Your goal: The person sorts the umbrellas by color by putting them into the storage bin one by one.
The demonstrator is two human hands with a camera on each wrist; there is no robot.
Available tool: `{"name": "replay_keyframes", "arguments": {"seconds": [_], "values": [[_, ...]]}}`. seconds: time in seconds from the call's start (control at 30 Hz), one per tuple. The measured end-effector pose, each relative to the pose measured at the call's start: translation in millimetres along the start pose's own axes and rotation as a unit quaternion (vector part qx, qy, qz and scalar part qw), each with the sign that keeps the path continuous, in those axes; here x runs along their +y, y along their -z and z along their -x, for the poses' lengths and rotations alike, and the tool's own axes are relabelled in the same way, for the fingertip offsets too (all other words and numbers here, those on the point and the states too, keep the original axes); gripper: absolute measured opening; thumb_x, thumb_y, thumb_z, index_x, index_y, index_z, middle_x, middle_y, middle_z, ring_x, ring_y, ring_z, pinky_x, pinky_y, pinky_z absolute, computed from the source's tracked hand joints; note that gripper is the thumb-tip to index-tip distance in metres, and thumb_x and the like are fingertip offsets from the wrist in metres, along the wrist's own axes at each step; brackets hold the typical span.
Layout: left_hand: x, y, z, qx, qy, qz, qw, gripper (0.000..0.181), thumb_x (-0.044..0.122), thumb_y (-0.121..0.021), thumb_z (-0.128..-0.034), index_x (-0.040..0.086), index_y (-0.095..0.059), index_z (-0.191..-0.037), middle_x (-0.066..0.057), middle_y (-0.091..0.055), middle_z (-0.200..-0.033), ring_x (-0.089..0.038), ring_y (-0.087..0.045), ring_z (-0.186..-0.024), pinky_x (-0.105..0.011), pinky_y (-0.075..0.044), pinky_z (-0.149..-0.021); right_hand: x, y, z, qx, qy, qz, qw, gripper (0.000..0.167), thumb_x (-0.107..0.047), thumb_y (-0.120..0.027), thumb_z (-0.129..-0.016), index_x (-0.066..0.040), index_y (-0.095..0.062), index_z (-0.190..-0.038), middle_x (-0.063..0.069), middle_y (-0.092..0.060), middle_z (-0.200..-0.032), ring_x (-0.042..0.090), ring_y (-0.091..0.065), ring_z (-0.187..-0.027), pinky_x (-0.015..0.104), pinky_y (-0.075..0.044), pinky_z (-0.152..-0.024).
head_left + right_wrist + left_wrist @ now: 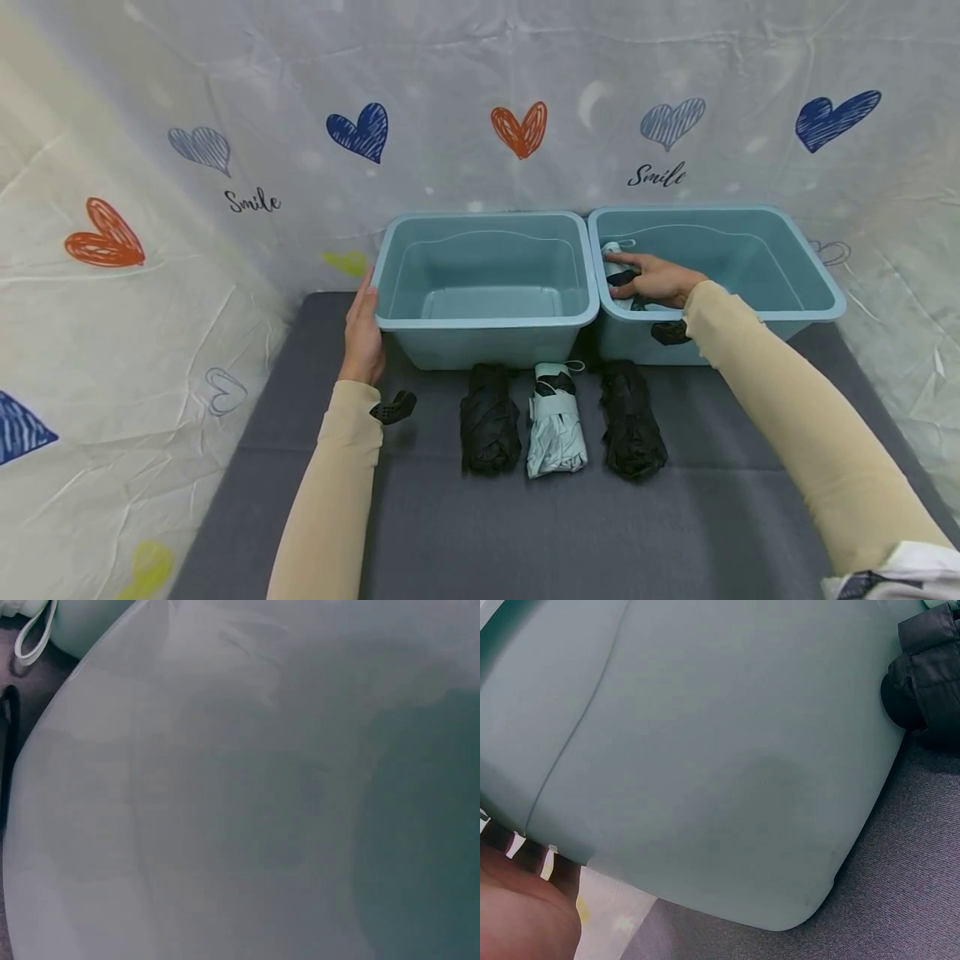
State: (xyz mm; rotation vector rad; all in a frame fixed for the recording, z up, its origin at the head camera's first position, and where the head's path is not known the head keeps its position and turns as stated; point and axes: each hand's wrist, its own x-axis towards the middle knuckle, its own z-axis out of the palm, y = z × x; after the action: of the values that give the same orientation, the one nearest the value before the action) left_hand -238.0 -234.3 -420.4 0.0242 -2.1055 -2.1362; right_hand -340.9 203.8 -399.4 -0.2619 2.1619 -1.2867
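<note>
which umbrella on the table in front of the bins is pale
The middle umbrella: mostly pale blue, while the left umbrella and right umbrella are black.

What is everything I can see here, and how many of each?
Table: one, dark grey, underneath
Bins: two, light blue, side by side on the table
Black folded umbrellas: two, black, before the bins
Pale folded umbrellas: two, pale blue, one between the black ones, one inside the right bin
Backdrop: one, whitish with printed hearts, behind
Wrist devices: two, black, at the wrists
Sleeves: two, beige, on the arms
Left hand: one, bare, against the left bin
Right hand: one, bare, gripping the binned umbrella
</note>
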Motion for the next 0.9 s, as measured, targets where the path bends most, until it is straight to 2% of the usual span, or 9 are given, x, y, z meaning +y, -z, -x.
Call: {"name": "replay_keyframes", "arguments": {"seconds": [0.07, 0.13, 0.2, 0.33, 0.43, 0.57, 0.7, 0.9], "values": [[-7.2, 1.5, -4.6, 0.001, -0.005, 0.004, 1.0, 0.053, 0.031, -0.027, -0.1137, 0.024, -0.015, -0.165, 0.004, -0.007, -0.17, -0.017, -0.008, -0.155, -0.042, -0.012, -0.124, 0.4, 0.1, 0.6, -0.002, -0.005, -0.004, 1.0, 0.083, -0.002, -0.059, -0.101, -0.018, -0.009, -0.166, 0.023, -0.013, -0.166, 0.034, -0.045, -0.131, 0.048, -0.046, -0.099], [-14.1, 3.0, -8.5, 0.004, -0.011, 0.005, 0.9999, 0.053, 0.033, -0.028, -0.1134, 0.026, -0.016, -0.165, 0.005, -0.009, -0.17, -0.016, -0.009, -0.155, -0.042, -0.013, -0.124, 0.6, -0.2, 0.4, -0.005, -0.008, -0.007, 0.9999, 0.082, 0.0, -0.056, -0.102, -0.017, -0.008, -0.166, 0.027, -0.028, -0.159, 0.035, -0.053, -0.123, 0.05, -0.046, -0.101], [-18.8, 4.3, -10.8, 0.011, -0.017, 0.007, 0.9998, 0.053, 0.036, -0.03, -0.113, 0.028, -0.018, -0.164, 0.005, -0.011, -0.17, -0.015, -0.011, -0.154, -0.042, -0.014, -0.124, 0.8, -0.1, -0.1, -0.012, -0.008, -0.009, 0.9999, 0.08, 0.001, -0.054, -0.103, -0.014, -0.006, -0.165, 0.03, -0.034, -0.154, 0.037, -0.051, -0.128, 0.054, -0.043, -0.106], [-21.2, 5.9, -10.1, 0.021, -0.023, 0.013, 0.9994, 0.053, 0.04, -0.032, -0.1123, 0.03, -0.022, -0.163, 0.004, -0.014, -0.17, -0.015, -0.014, -0.154, -0.042, -0.016, -0.123, 0.4, -1.0, -1.6, -0.028, -0.004, -0.025, 0.9993, 0.081, 0.005, -0.05, -0.102, -0.008, -0.001, -0.164, 0.035, -0.02, -0.159, 0.046, -0.038, -0.14, 0.059, -0.036, -0.111], [-20.3, 5.9, -8.4, 0.021, -0.022, 0.014, 0.9994, 0.053, 0.041, -0.033, -0.1121, 0.031, -0.022, -0.163, 0.004, -0.014, -0.17, -0.015, -0.014, -0.154, -0.041, -0.016, -0.123, 0.5, -1.6, -3.3, -0.039, 0.001, -0.042, 0.9983, 0.081, 0.007, -0.049, -0.102, -0.008, 0.002, -0.164, 0.034, -0.008, -0.163, 0.049, -0.03, -0.144, 0.06, -0.034, -0.112], [-19.9, 5.1, -8.4, 0.023, -0.013, 0.011, 0.9996, 0.053, 0.04, -0.032, -0.1124, 0.031, -0.021, -0.163, 0.005, -0.014, -0.169, -0.014, -0.015, -0.154, -0.041, -0.016, -0.123, 0.9, -2.5, -5.5, -0.038, 0.014, -0.079, 0.9961, 0.08, 0.009, -0.046, -0.102, -0.009, 0.001, -0.164, 0.032, -0.007, -0.164, 0.048, -0.025, -0.147, 0.06, -0.03, -0.115], [-21.0, 4.2, -11.6, 0.023, 0.0, 0.009, 0.9997, 0.052, 0.036, -0.031, -0.1131, 0.03, -0.02, -0.164, 0.006, -0.014, -0.169, -0.015, -0.013, -0.154, -0.041, -0.015, -0.123, 0.1, -2.9, -4.6, -0.005, 0.025, -0.087, 0.9959, 0.079, 0.009, -0.047, -0.102, -0.009, -0.003, -0.165, 0.03, -0.01, -0.164, 0.047, -0.025, -0.147, 0.062, -0.029, -0.115], [-21.5, 5.1, -14.3, 0.023, -0.004, 0.016, 0.9996, 0.052, 0.032, -0.03, -0.1134, 0.028, -0.019, -0.164, 0.004, -0.015, -0.169, -0.017, -0.015, -0.154, -0.042, -0.016, -0.123, -3.3, -2.5, 6.0, 0.055, 0.061, -0.034, 0.9961, 0.069, 0.001, -0.049, -0.106, -0.011, -0.015, -0.165, 0.027, -0.022, -0.162, 0.043, -0.032, -0.145, 0.058, -0.033, -0.114]]}}
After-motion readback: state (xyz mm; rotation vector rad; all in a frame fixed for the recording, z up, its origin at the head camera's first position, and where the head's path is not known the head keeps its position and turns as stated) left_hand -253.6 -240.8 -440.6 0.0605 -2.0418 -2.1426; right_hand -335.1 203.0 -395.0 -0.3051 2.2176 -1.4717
